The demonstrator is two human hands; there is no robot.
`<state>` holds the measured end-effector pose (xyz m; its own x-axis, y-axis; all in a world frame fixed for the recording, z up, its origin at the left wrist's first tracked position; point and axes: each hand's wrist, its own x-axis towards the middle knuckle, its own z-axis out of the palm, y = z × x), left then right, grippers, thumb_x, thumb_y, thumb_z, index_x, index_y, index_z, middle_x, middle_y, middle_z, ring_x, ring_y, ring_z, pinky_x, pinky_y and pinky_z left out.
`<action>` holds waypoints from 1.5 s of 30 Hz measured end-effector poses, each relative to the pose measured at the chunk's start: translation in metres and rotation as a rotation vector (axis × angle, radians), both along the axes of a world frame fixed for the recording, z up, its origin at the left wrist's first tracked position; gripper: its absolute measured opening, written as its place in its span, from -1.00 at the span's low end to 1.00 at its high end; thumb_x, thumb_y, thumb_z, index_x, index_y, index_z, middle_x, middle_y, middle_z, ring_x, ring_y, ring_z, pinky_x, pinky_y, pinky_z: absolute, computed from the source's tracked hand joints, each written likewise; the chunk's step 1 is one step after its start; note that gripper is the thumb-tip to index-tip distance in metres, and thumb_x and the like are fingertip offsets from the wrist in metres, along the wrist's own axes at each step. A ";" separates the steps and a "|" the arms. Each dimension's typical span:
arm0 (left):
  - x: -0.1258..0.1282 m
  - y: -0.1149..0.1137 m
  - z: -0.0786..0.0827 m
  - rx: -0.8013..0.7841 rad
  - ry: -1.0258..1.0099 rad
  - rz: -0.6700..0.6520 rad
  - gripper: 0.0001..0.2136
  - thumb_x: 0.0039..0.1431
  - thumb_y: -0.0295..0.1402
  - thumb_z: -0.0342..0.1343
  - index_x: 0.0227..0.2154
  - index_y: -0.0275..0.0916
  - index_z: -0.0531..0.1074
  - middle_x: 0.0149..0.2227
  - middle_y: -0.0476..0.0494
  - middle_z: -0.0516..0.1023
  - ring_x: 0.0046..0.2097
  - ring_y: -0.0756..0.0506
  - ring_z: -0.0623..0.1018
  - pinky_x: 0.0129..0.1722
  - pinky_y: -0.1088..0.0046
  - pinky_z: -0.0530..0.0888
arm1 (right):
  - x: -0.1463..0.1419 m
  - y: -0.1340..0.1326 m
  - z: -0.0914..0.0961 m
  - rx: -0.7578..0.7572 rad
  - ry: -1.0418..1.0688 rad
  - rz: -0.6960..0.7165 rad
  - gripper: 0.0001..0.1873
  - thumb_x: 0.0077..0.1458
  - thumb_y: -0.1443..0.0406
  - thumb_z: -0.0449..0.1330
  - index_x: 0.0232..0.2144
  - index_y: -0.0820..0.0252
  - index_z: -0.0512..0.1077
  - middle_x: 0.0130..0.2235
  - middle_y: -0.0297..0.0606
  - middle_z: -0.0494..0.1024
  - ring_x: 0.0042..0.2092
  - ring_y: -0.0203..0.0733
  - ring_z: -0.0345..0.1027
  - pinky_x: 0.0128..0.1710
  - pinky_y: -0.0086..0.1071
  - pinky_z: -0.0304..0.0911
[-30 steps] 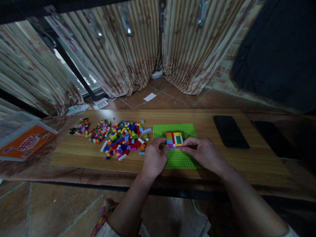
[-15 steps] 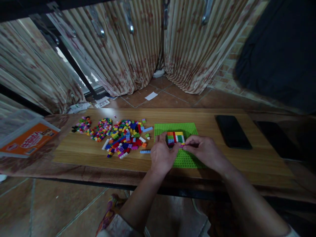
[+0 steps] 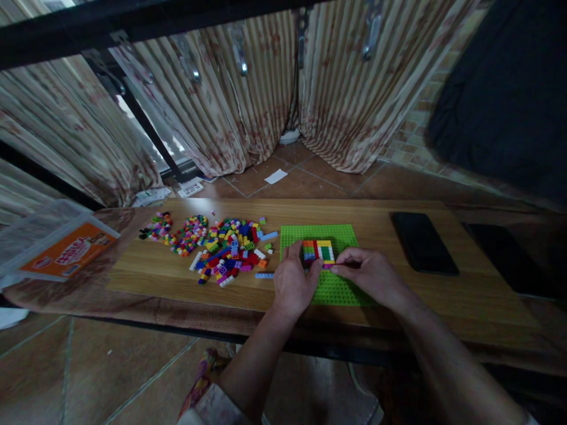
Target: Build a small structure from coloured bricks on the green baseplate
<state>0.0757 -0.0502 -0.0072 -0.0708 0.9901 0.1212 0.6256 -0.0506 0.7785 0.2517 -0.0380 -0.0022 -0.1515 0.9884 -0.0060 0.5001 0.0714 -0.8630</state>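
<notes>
Wood table [image 3: 146,278]; toy-brick block [image 3: 325,252] between hands, likely light, stiff, best edge-held: left hand [image 3: 292,281] curled, hold unclear; right hand [image 3: 372,273] pinching purple brick [image 3: 328,266].

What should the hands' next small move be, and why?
Probably press the pink brick down with the right hand: that hand is right at it, by the block's near right corner, and the left hand is at the block's left side, able to steady it. Whether the brick is seated is too small to tell.
</notes>
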 end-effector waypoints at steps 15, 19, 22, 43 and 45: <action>-0.128 0.006 0.025 -0.076 -0.124 -0.325 -0.87 0.12 -0.37 0.10 -0.32 -0.27 0.52 -0.35 -0.07 0.58 -0.33 -0.02 0.51 -0.31 0.50 0.44 | -0.005 0.002 0.010 0.190 0.074 -0.316 -0.78 -0.06 0.09 0.31 -0.48 0.10 0.51 -0.46 -0.31 0.56 -0.43 -0.20 0.38 -0.41 -0.32 0.24; -0.125 -0.002 0.021 -0.088 0.046 -0.358 -0.88 0.03 -0.46 0.14 -0.35 -0.23 0.54 -0.35 -0.06 0.58 -0.36 -0.02 0.52 -0.35 0.51 0.44 | -0.007 0.001 0.011 0.188 0.032 -0.298 -0.78 -0.04 0.07 0.29 -0.47 0.08 0.51 -0.47 -0.31 0.56 -0.43 -0.19 0.38 -0.41 -0.31 0.24; -0.115 -0.004 0.016 -0.069 0.227 -0.401 -0.83 -0.01 -0.54 0.14 -0.36 -0.20 0.55 -0.32 -0.08 0.58 -0.31 -0.05 0.54 -0.31 0.49 0.44 | -0.007 0.001 0.010 0.192 0.026 -0.287 -0.77 -0.03 0.08 0.28 -0.46 0.09 0.51 -0.46 -0.31 0.56 -0.44 -0.20 0.37 -0.42 -0.32 0.23; -0.043 -0.008 0.016 0.145 0.306 -0.298 -0.86 0.23 -0.44 0.04 -0.24 -0.17 0.49 -0.21 -0.07 0.51 -0.18 -0.05 0.52 -0.16 0.45 0.44 | -0.005 0.002 0.006 0.221 0.005 -0.272 -0.78 0.01 0.09 0.25 -0.45 0.09 0.51 -0.46 -0.33 0.57 -0.43 -0.22 0.41 -0.44 -0.36 0.24; -0.047 -0.008 0.017 0.127 0.346 -0.306 -0.86 0.23 -0.44 0.04 -0.24 -0.16 0.49 -0.21 -0.07 0.52 -0.17 -0.06 0.52 -0.16 0.46 0.44 | -0.005 0.001 0.006 0.216 -0.029 -0.281 -0.77 0.00 0.08 0.25 -0.44 0.09 0.52 -0.44 -0.33 0.58 -0.42 -0.21 0.42 -0.44 -0.36 0.24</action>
